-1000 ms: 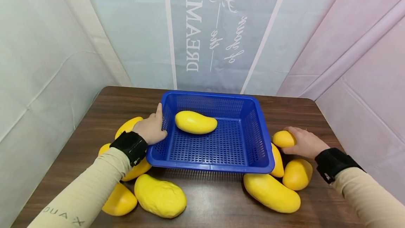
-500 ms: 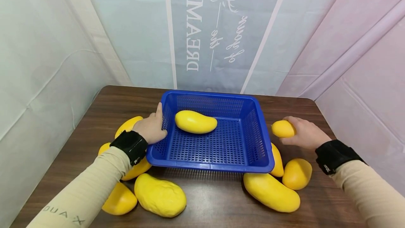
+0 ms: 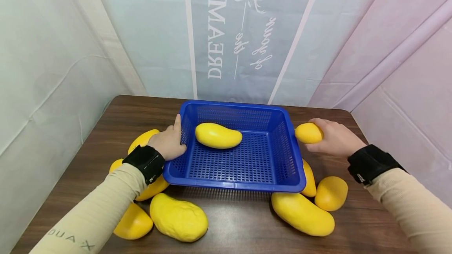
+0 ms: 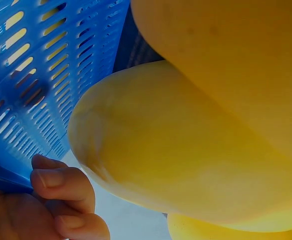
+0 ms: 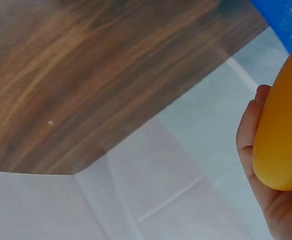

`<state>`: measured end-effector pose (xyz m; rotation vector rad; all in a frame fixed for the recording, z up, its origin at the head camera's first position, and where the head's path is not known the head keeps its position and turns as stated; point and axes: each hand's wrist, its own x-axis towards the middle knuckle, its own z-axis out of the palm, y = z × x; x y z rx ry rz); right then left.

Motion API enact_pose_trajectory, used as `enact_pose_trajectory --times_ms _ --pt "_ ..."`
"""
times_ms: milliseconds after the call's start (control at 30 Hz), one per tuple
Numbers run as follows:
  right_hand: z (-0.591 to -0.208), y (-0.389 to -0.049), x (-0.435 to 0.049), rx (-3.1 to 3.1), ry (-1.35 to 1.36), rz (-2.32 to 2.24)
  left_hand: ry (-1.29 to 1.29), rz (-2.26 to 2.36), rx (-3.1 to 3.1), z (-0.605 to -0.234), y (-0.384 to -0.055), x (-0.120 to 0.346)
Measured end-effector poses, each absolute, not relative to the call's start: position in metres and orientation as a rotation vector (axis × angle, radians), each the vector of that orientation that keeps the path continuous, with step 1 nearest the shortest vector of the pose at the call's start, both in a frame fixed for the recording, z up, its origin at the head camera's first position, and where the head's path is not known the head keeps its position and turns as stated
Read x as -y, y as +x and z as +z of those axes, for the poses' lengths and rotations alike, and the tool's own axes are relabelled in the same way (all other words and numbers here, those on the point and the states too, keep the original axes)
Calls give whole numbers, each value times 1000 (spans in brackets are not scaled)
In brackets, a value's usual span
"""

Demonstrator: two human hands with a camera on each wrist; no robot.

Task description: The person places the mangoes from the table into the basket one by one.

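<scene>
A blue plastic basket [image 3: 234, 186] with slotted walls stands on the table, one yellow mango [image 3: 218, 136] lying inside it. My left hand [image 3: 167, 142] grips the basket's left rim; in the left wrist view, curled fingers [image 4: 68, 187] show outside the slotted wall, beside several mangoes [image 4: 185, 145]. In my right hand [image 3: 337, 138] is a small orange-yellow mango [image 3: 308, 133], raised off the table just outside the basket's right rim. The right wrist view shows the fingers [image 5: 248, 127] wrapped around this mango [image 5: 285, 135].
Several mangoes lie left of the basket, among them a lumpy yellow one [image 3: 179, 218] in front. On the right are a long mango [image 3: 303, 214], a rounder one [image 3: 331, 193] and one partly behind the basket wall [image 3: 309, 178]. Cloth hangs around the wooden table [image 3: 240, 222].
My right hand has lifted the small mango from the table and carried it up and left to the basket's right rim. The left hand and basket have stayed put.
</scene>
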<state>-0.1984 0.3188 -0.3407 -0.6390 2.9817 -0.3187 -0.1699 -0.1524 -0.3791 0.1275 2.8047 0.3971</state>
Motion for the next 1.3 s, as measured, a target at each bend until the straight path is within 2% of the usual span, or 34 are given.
enact_pose_trajectory --times_ms 1000,1300 --pt "-325 -193 -236 -2851 -870 -265 114 406 -2781 -371 -170 152" --pt "-327 -188 -213 -2801 -1025 -207 114 411 -2780 -372 -171 153"
